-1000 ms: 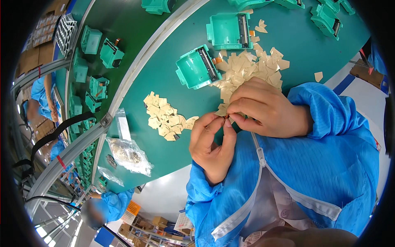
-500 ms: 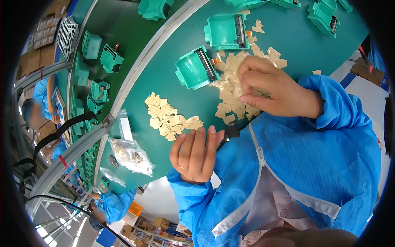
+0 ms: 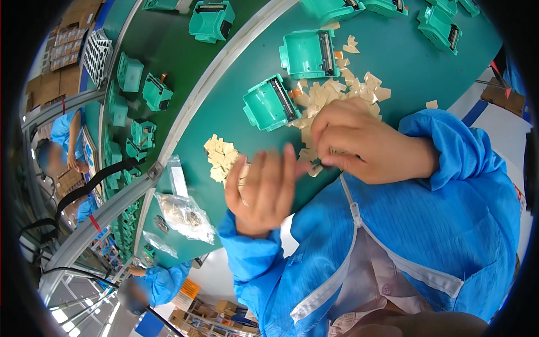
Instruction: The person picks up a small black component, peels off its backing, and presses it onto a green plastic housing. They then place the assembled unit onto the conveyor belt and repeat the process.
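My left hand [image 3: 261,188] is raised beside the smaller pile of cream-coloured pieces [image 3: 220,157], covering part of it. Its fingers point away from me and are smeared by motion, so its grip is unclear. My right hand [image 3: 368,143] is closed in a pinch in front of the larger pile of cream pieces [image 3: 368,87]. Whatever its fingertips hold is too small and hidden to name. The fingertips of both hands are close together. Just beyond the hands, two teal plastic housings [image 3: 261,106] with black strips and orange flat cables lie on the green table.
More teal housings [image 3: 441,28] lie at the far right. A metal rail [image 3: 196,92] separates the table from a green strip bearing several more housings [image 3: 157,92]. Clear plastic bags [image 3: 185,216] lie at the left. Co-workers in blue [image 3: 163,283] are beyond.
My right hand has come nearer to my left, and my left hand has risen slightly. The small black piece earlier at my left fingertips is no longer plainly visible.
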Demonstrator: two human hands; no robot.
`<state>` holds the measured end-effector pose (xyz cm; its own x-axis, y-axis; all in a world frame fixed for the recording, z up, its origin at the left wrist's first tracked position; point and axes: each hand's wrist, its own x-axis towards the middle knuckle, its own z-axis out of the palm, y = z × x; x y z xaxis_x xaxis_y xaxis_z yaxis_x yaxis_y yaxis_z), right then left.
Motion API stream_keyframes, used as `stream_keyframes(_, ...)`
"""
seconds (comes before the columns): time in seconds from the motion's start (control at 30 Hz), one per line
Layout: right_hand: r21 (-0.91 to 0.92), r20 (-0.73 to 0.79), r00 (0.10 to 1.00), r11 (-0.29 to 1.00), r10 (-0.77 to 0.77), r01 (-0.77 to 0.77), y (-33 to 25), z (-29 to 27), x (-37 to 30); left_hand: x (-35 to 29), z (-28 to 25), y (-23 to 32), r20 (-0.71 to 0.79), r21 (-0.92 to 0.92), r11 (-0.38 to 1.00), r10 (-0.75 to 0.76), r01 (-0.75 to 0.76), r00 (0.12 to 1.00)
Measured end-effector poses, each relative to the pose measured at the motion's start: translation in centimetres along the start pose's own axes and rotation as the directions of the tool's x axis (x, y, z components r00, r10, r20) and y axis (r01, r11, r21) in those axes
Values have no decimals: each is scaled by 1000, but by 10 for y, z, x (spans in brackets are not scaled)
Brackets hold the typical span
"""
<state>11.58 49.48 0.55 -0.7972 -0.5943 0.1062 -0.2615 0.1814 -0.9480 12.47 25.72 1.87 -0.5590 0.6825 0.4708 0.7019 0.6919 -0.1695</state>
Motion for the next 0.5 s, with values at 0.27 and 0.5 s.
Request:
stream_keyframes(0.27,70,-202,978,997,49,-36,1,3,0,6,38,-54,350,-248,943,-127,222,928)
stream_keyframes(0.5,188,-187,977,980,100,-65,-8,-5,-5,3,0,-52,508,-685,572,-70,452,858)
